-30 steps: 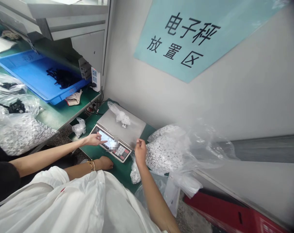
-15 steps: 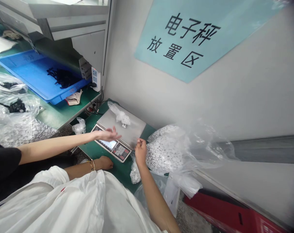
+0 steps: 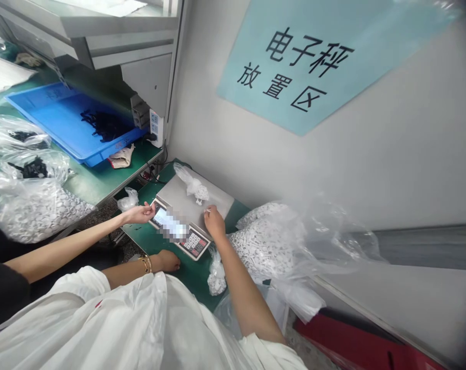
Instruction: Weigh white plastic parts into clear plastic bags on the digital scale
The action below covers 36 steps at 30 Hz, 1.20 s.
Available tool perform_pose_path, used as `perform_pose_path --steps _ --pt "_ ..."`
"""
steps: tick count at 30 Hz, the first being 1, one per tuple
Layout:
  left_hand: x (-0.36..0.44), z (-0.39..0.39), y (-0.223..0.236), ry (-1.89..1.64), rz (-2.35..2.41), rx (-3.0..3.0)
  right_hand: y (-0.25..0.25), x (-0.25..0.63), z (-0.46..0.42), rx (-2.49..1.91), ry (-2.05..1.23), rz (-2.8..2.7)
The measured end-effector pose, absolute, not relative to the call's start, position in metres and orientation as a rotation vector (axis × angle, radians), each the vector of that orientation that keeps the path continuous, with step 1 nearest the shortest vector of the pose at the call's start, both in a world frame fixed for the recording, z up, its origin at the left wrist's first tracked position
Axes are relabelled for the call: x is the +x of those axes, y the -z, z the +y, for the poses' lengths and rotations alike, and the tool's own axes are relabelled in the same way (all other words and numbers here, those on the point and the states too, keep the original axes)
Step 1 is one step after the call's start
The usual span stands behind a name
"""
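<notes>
A worker in a white top (image 3: 128,318) leans over an electronic scale (image 3: 189,211) on a green counter (image 3: 192,277), where a small clear bag of white pieces (image 3: 197,190) lies on the metal plate. The worker's right hand (image 3: 215,224) hovers at the plate's near-right edge, fingers bent inward; whether they grip anything is too small to tell. The left hand (image 3: 169,261) (a gold bracelet (image 3: 146,264) at its wrist) is curled below the keypad, its hold likewise impossible to tell. A co-worker's hand (image 3: 140,213) is at the display's left end. A large clear bag of white pieces (image 3: 265,252) slumps right of the scale.
</notes>
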<state>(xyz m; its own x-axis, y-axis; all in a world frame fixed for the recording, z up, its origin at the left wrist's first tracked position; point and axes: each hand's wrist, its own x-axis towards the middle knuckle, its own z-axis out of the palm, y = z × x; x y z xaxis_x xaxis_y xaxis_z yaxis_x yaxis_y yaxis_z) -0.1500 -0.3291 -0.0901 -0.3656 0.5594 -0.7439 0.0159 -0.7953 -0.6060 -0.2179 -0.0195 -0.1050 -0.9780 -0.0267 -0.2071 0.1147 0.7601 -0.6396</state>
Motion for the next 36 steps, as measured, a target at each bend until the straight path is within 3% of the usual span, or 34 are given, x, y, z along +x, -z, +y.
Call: perform_pose_path --steps 6,14,19,23,36 --pt "-0.143 -0.336 0.100 -2.173 -0.768 -1.524 0.095 -0.218 0.003 0.147 1.242 2.695" --pt "-0.139 -0.294 0.094 -1.800 -0.831 -1.663 0.106 -0.186 0.025 0.545 1.972 2.285" --pt "-0.140 -0.299 0.096 -1.738 -1.197 -1.528 0.119 -0.154 0.035 0.792 2.299 1.830" --pt "-0.133 -0.325 0.106 -1.710 -1.381 -1.603 0.124 -0.146 0.043 0.926 2.411 1.617" --pt "-0.120 -0.328 0.115 -1.824 -1.042 -1.699 0.132 -0.144 0.043 0.980 2.540 1.482"
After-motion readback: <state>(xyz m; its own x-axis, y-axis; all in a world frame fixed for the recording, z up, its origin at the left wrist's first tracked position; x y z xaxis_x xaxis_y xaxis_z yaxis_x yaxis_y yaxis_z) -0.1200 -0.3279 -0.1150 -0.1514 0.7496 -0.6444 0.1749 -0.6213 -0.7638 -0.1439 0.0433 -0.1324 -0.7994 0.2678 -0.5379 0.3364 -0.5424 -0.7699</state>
